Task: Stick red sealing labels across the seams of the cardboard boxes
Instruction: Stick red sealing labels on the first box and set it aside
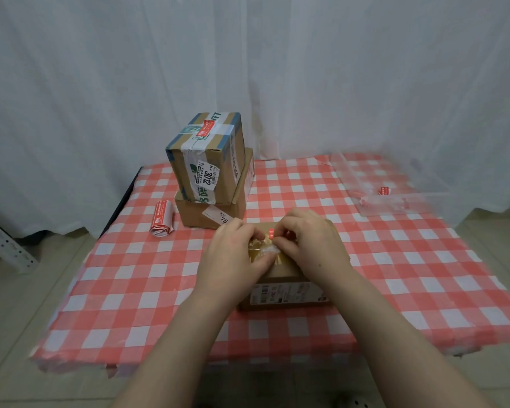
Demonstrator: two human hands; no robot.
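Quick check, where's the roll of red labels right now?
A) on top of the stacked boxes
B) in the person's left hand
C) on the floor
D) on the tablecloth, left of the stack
D: the roll of red labels lies on the checked tablecloth just left of the stacked boxes. The left hand and right hand both pinch a red label over the near box.

An improvised parcel-packing station is indicated – a table is covered with a red-and-white checked cloth (395,275) and a white curtain (336,69) is hung behind as a backdrop. Taped cardboard boxes (209,160) bearing shipping labels are stacked beside a roll of red labels (161,219).
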